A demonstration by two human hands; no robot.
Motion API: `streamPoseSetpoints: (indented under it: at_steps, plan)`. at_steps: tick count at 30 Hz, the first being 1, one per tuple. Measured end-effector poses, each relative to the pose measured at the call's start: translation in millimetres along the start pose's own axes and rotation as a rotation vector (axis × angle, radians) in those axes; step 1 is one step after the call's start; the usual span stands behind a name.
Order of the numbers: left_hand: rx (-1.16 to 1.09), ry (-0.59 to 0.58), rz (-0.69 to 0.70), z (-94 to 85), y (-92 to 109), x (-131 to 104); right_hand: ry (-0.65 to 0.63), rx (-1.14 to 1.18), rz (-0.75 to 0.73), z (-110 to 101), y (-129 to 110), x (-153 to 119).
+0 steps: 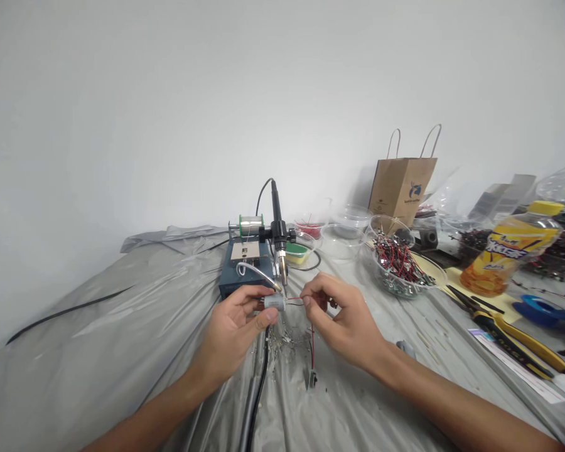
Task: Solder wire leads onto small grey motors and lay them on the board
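Observation:
My left hand [238,320] is closed round a small grey cylinder [274,302] with faint print on its side, held level between thumb and fingers. My right hand [341,314] pinches thin red and black wires [294,301], their ends at the cylinder's right end. Those wires hang below the right hand down to a small circuit board [312,379]. Just above the cylinder's right end is the tip of a soldering iron [277,220], clamped upright in a stand. I cannot tell whether tip and cylinder touch. A clear tube [257,269] curves toward the tip.
The blue soldering station [230,270] carries a solder spool [251,225]. Solder scraps [285,342] litter the grey sheet beneath my hands. On the right are a bowl of wired boards [400,267], a drink bottle [511,251], pliers [513,339] and a paper bag [400,188].

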State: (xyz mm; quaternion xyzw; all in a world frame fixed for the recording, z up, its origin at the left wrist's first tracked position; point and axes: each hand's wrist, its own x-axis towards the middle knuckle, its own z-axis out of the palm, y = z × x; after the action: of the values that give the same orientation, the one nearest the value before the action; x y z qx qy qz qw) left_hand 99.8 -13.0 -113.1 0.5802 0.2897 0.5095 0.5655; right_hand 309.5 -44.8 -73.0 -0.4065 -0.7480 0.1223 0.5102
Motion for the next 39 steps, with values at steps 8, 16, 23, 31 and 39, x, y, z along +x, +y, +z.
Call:
streamPoseSetpoints:
  at_steps: [8, 16, 23, 31, 39]
  plan:
    - [0.018, 0.002, -0.001, -2.9, -1.8, 0.0, -0.002, 0.0, 0.0, 0.5, 0.5, -0.7]
    - [0.009, 0.005, 0.003, -0.6, -0.9, 0.3, -0.01, -0.005, -0.007, -0.1, 0.2, -0.4]
    - [0.007, 0.008, 0.002, -1.4, -1.3, 0.3, -0.004, -0.003, -0.002, 0.1, 0.2, 0.0]
    - [0.003, 0.017, -0.004, -0.6, 0.0, 1.3, -0.01, 0.002, -0.003, 0.1, 0.3, 0.3]
    - [-0.012, 0.033, 0.018, 0.0, 1.3, 1.0, 0.002, 0.007, -0.014, 0.3, -0.2, -0.6]
